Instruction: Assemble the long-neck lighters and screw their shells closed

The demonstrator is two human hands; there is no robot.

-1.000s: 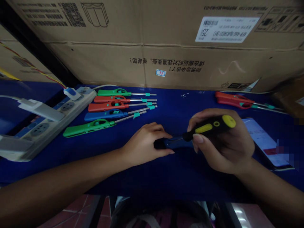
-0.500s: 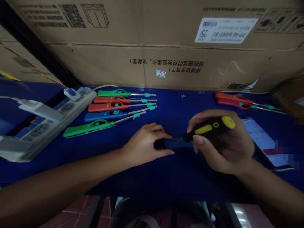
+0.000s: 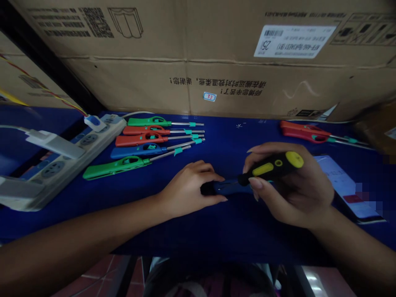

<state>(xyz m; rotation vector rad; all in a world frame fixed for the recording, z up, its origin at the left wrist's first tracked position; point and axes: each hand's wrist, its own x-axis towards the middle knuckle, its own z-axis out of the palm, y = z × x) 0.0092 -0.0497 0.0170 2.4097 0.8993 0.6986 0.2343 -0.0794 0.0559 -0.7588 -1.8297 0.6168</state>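
Note:
My left hand (image 3: 188, 189) is closed around the end of a blue lighter (image 3: 230, 187) lying on the blue table top, thumb on the near side and fingers on the far side. In my right hand (image 3: 297, 194) is a screwdriver (image 3: 275, 167) with a black and yellow handle, gripped between thumb and fingers. Its thin shaft points left and down onto the blue lighter. The lighter's right part is hidden behind my right hand. To the left lie several long-nosed lighters in a row, among them a green lighter (image 3: 116, 167) and a blue lighter (image 3: 139, 151).
Red lighters (image 3: 305, 131) lie at the back right. A lit phone (image 3: 346, 181) is beside my right hand. On the left stands a white power strip (image 3: 93, 150) with plugs and cables. A large cardboard box (image 3: 148, 78) walls off the back.
The screwdriver's handle has tipped slightly to the left, and my right hand has shifted a little with it. My left hand and the blue lighter stay in place.

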